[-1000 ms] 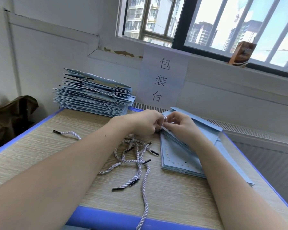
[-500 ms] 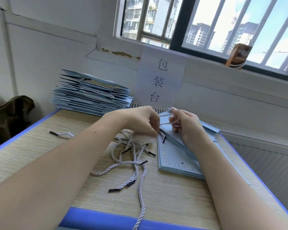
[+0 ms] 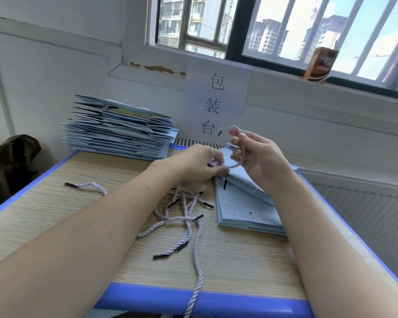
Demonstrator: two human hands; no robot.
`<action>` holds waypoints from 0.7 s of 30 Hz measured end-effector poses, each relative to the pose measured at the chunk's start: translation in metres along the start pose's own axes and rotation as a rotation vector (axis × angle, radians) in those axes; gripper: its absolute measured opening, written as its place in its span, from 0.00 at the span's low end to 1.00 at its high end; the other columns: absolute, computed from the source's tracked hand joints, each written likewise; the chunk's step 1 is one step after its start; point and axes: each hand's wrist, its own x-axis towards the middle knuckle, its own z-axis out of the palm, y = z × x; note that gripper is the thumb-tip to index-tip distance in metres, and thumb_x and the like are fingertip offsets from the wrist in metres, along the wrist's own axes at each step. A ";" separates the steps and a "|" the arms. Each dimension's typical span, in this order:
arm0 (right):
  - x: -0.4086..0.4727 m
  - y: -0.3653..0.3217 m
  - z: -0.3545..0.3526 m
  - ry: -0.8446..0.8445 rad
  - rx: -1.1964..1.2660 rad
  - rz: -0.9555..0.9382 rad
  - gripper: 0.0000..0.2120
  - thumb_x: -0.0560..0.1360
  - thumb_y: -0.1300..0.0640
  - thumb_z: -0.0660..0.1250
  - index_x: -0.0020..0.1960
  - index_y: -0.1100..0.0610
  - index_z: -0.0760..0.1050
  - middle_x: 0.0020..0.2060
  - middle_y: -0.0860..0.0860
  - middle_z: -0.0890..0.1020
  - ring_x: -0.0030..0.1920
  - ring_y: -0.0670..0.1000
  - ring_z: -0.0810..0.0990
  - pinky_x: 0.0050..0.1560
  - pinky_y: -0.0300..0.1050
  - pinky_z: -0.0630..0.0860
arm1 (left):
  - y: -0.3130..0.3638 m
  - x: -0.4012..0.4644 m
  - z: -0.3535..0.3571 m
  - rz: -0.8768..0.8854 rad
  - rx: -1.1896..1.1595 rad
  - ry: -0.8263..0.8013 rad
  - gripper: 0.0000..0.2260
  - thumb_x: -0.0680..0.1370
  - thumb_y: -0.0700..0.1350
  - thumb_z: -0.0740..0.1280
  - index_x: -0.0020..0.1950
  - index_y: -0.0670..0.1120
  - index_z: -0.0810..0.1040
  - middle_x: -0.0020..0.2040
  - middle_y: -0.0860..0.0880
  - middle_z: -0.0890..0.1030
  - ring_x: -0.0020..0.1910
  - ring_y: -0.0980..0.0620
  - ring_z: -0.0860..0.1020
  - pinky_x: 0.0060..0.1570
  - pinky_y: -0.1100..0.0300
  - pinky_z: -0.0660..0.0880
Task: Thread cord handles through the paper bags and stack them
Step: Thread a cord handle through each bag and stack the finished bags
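At frame centre, the right hand (image 3: 260, 157) has risen, pinching the cord handle (image 3: 238, 154) higher than before; the left hand (image 3: 198, 164) still grips the paper bag (image 3: 241, 173) edge.

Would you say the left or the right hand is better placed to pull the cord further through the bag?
The right hand, probably. It pinches the cord raised above the bag, free to draw upward. The left hand holds the bag's edge where the cord enters, steadying it.
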 end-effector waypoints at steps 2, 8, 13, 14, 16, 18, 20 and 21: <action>0.002 -0.005 -0.002 0.040 0.047 -0.003 0.08 0.82 0.63 0.61 0.53 0.62 0.79 0.35 0.50 0.81 0.31 0.48 0.75 0.40 0.42 0.75 | 0.001 -0.002 0.000 0.015 0.063 -0.067 0.18 0.78 0.61 0.66 0.62 0.53 0.78 0.59 0.51 0.80 0.57 0.50 0.76 0.58 0.52 0.74; -0.001 -0.012 -0.020 0.217 -0.327 -0.048 0.07 0.80 0.60 0.68 0.45 0.60 0.80 0.29 0.49 0.80 0.32 0.50 0.76 0.43 0.43 0.77 | 0.003 0.001 -0.004 -0.110 0.172 -0.058 0.22 0.78 0.62 0.65 0.64 0.48 0.76 0.59 0.45 0.78 0.53 0.47 0.74 0.49 0.55 0.71; -0.004 -0.011 -0.025 0.167 -0.738 0.058 0.08 0.79 0.66 0.65 0.50 0.59 0.83 0.39 0.51 0.86 0.28 0.47 0.76 0.43 0.46 0.76 | -0.006 0.003 -0.005 -0.237 0.240 -0.048 0.16 0.83 0.55 0.62 0.63 0.46 0.74 0.59 0.42 0.77 0.48 0.45 0.74 0.44 0.55 0.70; -0.006 -0.011 -0.024 0.148 -0.778 0.069 0.07 0.79 0.64 0.67 0.50 0.59 0.84 0.38 0.50 0.86 0.28 0.47 0.75 0.40 0.43 0.74 | -0.006 0.002 -0.005 -0.225 0.244 -0.037 0.15 0.83 0.54 0.62 0.63 0.46 0.74 0.59 0.42 0.77 0.49 0.44 0.74 0.45 0.55 0.71; -0.008 -0.011 -0.020 0.133 -0.820 0.056 0.03 0.77 0.59 0.71 0.48 0.57 0.84 0.36 0.48 0.85 0.28 0.45 0.71 0.32 0.36 0.70 | -0.002 0.000 -0.001 -0.135 0.215 -0.007 0.13 0.82 0.51 0.63 0.64 0.47 0.74 0.61 0.44 0.78 0.55 0.44 0.76 0.49 0.55 0.71; -0.009 -0.010 -0.018 0.152 -0.847 0.019 0.04 0.77 0.56 0.72 0.46 0.55 0.84 0.35 0.48 0.84 0.27 0.44 0.68 0.28 0.34 0.67 | 0.004 -0.001 0.005 -0.022 0.148 0.020 0.15 0.81 0.52 0.64 0.66 0.48 0.75 0.62 0.47 0.79 0.59 0.47 0.75 0.52 0.58 0.70; -0.009 -0.009 -0.020 0.176 -0.938 0.000 0.06 0.79 0.56 0.69 0.46 0.54 0.84 0.36 0.49 0.82 0.27 0.43 0.67 0.29 0.35 0.66 | 0.009 -0.001 0.010 0.037 0.115 0.020 0.16 0.81 0.55 0.65 0.66 0.50 0.76 0.62 0.49 0.80 0.60 0.49 0.76 0.52 0.60 0.68; -0.009 -0.009 -0.021 0.185 -1.004 0.001 0.08 0.80 0.57 0.67 0.46 0.53 0.84 0.36 0.49 0.81 0.27 0.43 0.68 0.29 0.35 0.65 | 0.010 0.000 0.011 0.049 0.122 0.015 0.17 0.80 0.56 0.65 0.66 0.50 0.77 0.61 0.50 0.80 0.60 0.49 0.76 0.52 0.59 0.69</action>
